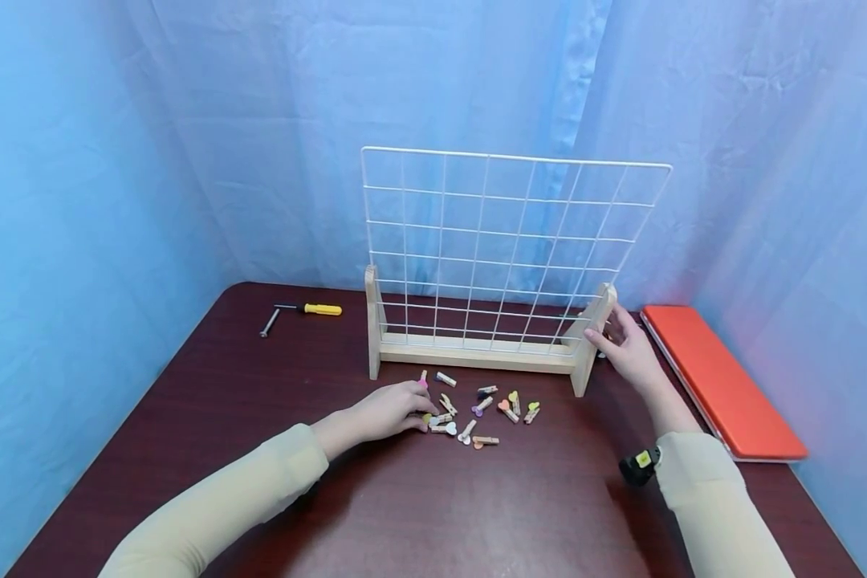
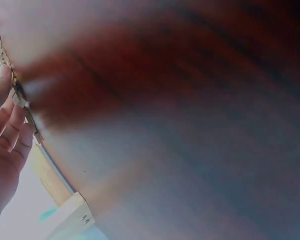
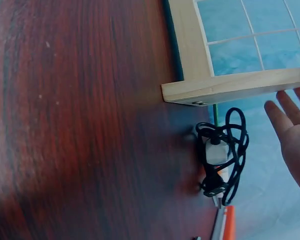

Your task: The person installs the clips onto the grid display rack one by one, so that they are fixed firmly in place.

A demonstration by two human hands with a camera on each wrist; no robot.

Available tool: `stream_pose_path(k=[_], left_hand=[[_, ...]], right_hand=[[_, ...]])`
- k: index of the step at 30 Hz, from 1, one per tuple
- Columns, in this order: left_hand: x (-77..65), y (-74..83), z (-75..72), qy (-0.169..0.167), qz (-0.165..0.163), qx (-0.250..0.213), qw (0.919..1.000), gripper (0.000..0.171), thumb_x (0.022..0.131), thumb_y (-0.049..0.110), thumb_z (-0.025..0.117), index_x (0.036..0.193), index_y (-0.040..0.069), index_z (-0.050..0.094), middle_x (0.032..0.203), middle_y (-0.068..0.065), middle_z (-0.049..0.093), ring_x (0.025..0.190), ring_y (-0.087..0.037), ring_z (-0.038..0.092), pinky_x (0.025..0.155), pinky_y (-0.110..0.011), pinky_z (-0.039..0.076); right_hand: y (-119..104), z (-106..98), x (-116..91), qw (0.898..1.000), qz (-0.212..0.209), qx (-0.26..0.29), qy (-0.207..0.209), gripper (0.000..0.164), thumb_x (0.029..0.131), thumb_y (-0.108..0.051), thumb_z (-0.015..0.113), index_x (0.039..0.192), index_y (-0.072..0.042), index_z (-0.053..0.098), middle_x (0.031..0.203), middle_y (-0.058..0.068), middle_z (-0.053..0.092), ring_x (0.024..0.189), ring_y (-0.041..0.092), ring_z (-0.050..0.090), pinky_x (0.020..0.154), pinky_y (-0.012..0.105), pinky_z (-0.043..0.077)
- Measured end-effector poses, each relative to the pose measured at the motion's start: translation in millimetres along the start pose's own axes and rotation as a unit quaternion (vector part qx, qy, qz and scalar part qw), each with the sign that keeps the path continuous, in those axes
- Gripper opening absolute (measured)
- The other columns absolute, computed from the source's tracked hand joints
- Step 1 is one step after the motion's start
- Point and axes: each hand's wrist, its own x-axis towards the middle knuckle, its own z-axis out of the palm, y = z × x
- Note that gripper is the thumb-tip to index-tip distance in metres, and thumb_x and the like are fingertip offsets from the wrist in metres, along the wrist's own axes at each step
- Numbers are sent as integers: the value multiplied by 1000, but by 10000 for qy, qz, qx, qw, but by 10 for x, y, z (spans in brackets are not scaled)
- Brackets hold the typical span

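Observation:
My left hand [image 1: 393, 411] is low over a scatter of small wooden clothespins with coloured hearts, its fingertips right at the nearest ones. A pink-heart clothespin [image 1: 423, 379] lies beside its fingers, and a white-heart clothespin [image 1: 444, 429] is just off the thumb. In the left wrist view, thumb and fingers stand apart around the clothespins [image 2: 21, 97]. With my right hand [image 1: 627, 349] I hold the right wooden post [image 1: 594, 337] of a stand, thumb on one side and fingers [image 3: 280, 117] against the outer face. A white wire grid [image 1: 506, 233] rises upright from the stand's wooden base [image 1: 470, 357].
A red-covered case [image 1: 722, 377] lies at the right edge of the dark table [image 1: 433, 514]. Back left are a yellow-handled screwdriver [image 1: 323, 309] and a bolt [image 1: 270, 323]. Behind the right post sits a coiled black cable [image 3: 235, 145]. Blue curtains [image 1: 274, 144] hang around the table.

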Motion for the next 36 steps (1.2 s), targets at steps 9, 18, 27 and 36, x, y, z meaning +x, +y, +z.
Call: stream_pose_path(k=[9,18,27,36], left_hand=[[0,-52,-38,76,14,-260,9996,7,79,20,67,85,17,69,87,9,61,103,-14,56,87,-24,44],[-27,-117,-331,540,-392,-631,9958,7,77,18,69,83,15,69,80,8,62,72,-6,55,65,-19,46],[-168,-193,-810,1817,-1241,-1718,9602,14,74,14,72,88,12,70,78,7,65,71,-3,59,64,-27,51],[-165,-408,-1212,3748,-2533,-2780,8474,19,71,24,74,86,11,72,81,0,69,74,-6,63,60,-19,49]], right_hand=[[84,83,-26,9939,-191,1006,403,66,84,-3,58,139,-24,27,131,18,42,109,10,49,72,17,49],[-59,128,-83,9895,20,1376,452,64,86,-2,54,140,-21,25,128,13,42,107,7,47,71,17,49],[88,133,-66,9885,23,1441,468,63,86,-2,55,139,-24,27,130,14,41,108,6,46,73,15,48],[116,105,-82,9872,-226,1484,541,62,85,-4,56,138,-23,30,120,-2,48,104,4,49,72,16,49]])
